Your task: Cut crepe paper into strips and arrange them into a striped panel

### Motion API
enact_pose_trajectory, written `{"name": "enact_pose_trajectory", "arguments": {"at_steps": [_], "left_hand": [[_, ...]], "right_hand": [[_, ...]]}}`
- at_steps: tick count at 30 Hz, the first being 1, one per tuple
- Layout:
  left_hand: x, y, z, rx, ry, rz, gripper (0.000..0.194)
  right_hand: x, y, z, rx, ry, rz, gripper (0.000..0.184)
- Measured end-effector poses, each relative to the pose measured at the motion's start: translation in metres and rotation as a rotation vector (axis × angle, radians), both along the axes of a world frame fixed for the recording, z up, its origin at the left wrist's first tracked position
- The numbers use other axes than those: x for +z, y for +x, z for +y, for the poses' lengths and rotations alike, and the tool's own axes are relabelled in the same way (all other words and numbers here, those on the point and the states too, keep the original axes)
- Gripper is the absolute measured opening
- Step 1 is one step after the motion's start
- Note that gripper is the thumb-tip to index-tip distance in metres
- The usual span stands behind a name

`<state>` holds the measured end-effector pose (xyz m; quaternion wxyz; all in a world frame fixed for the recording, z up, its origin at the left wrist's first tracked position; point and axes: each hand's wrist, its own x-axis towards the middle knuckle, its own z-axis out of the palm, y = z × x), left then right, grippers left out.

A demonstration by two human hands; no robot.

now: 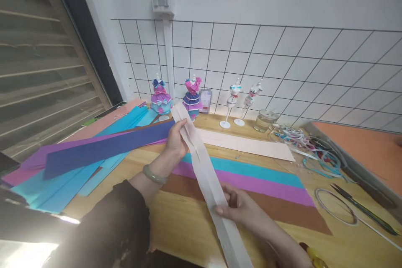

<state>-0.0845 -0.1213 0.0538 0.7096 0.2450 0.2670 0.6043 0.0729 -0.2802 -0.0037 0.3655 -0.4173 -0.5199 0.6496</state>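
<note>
"Over the table (176, 217), what's held?"

"White strip (205, 171), slanting. Left hand (177, 140) pinches near its far end; right hand (235, 205) pinches lower down."

"Containers?"

"Grey tray (353, 167), right side: orange sheet (367, 150) inside. Glass (265, 122) beside ribbons (295, 136), contents unclear. Bare wood left of strip."

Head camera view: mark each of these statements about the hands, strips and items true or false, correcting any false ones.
1. The left hand and right hand both hold the whitish strip. True.
2. The green bangle is on the right wrist. False: it is on the left wrist.
3. The purple strip lies between the teal strip and the brown strip. True.
4. The glass stands left of the dress forms. False: it stands right of all four.
</note>
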Motion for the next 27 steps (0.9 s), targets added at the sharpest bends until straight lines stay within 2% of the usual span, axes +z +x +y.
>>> {"name": "enact_pose_trajectory", "arguments": {"at_steps": [4,7,12,17,19,22,27], "left_hand": [[0.001,-0.030,-0.005,0.095,0.017,0.039,0.006],[-0.012,-0.056,-0.014,0.141,-0.010,0.103,0.005],[-0.045,-0.090,-0.039,0.036,-0.062,0.338,0.011],[-0.062,-0.108,-0.068,-0.242,-0.183,0.649,0.026],[-0.064,-0.111,-0.076,-0.321,-0.217,0.746,0.032],[-0.067,-0.115,-0.083,-0.366,-0.234,0.871,0.038],[-0.080,-0.117,-0.085,-0.387,-0.105,1.119,0.040]], "right_hand": [[0.006,0.004,-0.022,0.082,-0.077,-0.023,0.050],[0.003,0.034,-0.043,0.059,-0.092,-0.137,0.036],[-0.006,0.112,-0.077,-0.112,-0.152,-0.372,0.030],[-0.011,0.170,-0.109,-0.357,-0.221,-0.442,0.030],[-0.012,0.182,-0.117,-0.454,-0.241,-0.466,0.031],[-0.013,0.191,-0.121,-0.551,-0.254,-0.558,0.030],[-0.022,0.197,-0.119,-0.620,-0.288,-0.559,0.036]]}}
